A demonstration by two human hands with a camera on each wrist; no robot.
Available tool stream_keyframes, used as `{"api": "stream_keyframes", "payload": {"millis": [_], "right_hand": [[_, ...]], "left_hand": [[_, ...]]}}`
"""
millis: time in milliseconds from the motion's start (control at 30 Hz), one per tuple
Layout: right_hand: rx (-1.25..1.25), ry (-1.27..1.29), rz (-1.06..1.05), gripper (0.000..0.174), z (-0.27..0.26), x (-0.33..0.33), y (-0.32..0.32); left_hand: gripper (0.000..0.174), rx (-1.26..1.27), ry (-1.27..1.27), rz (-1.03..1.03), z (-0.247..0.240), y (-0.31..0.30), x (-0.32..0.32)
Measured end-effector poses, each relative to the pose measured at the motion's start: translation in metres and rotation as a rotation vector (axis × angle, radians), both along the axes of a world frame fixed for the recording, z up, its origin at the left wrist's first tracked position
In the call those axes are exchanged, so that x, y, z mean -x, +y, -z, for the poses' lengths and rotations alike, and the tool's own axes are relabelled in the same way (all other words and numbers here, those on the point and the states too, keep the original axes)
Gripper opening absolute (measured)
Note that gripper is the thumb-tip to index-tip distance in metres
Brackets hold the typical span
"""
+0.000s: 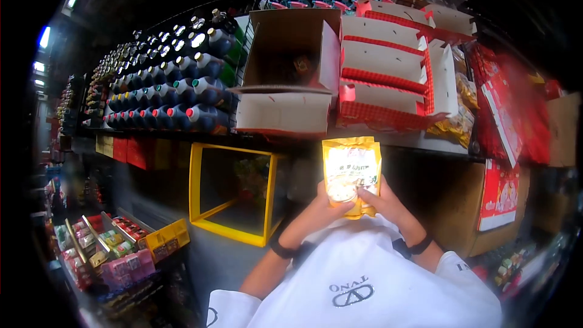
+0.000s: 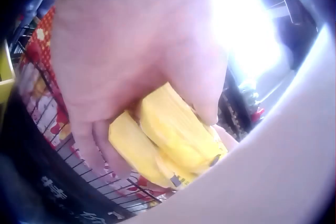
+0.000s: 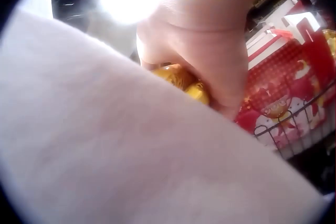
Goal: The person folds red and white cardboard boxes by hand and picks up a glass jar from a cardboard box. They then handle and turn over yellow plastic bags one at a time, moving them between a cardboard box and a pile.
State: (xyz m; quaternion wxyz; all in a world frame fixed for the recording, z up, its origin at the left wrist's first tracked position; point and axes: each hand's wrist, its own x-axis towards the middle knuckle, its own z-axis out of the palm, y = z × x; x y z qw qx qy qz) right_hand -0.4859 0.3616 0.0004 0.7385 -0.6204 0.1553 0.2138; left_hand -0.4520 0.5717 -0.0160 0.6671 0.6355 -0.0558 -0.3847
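Note:
Both hands hold yellow foil food packets [image 1: 351,173] upright in front of the chest, their pale printed front facing up to the head camera. In the left wrist view two yellow packet ends [image 2: 176,129] lie side by side against the palm. My left hand [image 1: 327,208] grips the lower left side, its thumb across the front. From the right, my right hand [image 1: 390,202] grips the lower side, thumb pressed on the printed face. Most of the right fingers are hidden behind the packets. A white sleeve covers much of the right wrist view, where yellow foil [image 3: 197,92] peeks out.
Ahead, a shelf bears open red-checked cartons [image 1: 382,106], a brown carton [image 1: 291,48] and rows of dark bottles [image 1: 200,118]. More yellow packets [image 1: 452,127] lie at the shelf's right. Below stand a yellow frame [image 1: 194,185], a large cardboard box [image 1: 501,194] and a snack bin [image 1: 127,267].

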Motion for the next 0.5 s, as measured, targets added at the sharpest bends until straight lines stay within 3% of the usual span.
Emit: {"api": "stream_keyframes", "payload": {"millis": [33, 133, 200, 267, 367, 467, 500], "right_hand": [[0.033, 0.000, -0.044, 0.076, 0.000, -0.014, -0.005], [0.130, 0.004, -0.171, 0.090, 0.000, -0.041, -0.021], [0.202, -0.044, -0.237, 0.099, 0.002, -0.058, -0.031], [0.258, -0.052, -0.336, 0.102, -0.002, -0.077, -0.037], [0.327, -0.086, -0.492, 0.102, -0.013, -0.103, -0.038], [0.351, -0.157, -0.600, 0.097, -0.034, -0.130, -0.023], [0.356, -0.185, -0.625, 0.094, -0.038, -0.136, -0.014]], "left_hand": [[0.071, -0.003, -0.064, -0.040, 0.006, -0.003, -0.009], [0.070, -0.169, 0.263, -0.195, -0.010, -0.013, -0.038], [0.074, -0.046, 0.429, -0.303, 0.015, -0.012, -0.045], [0.078, 0.105, 0.508, -0.368, 0.028, -0.010, -0.053], [0.080, 0.235, 0.538, -0.258, 0.037, 0.006, -0.061], [0.085, 0.287, 0.582, -0.317, 0.052, 0.029, -0.059], [0.087, 0.387, 0.560, -0.444, 0.045, 0.028, -0.059]]}}
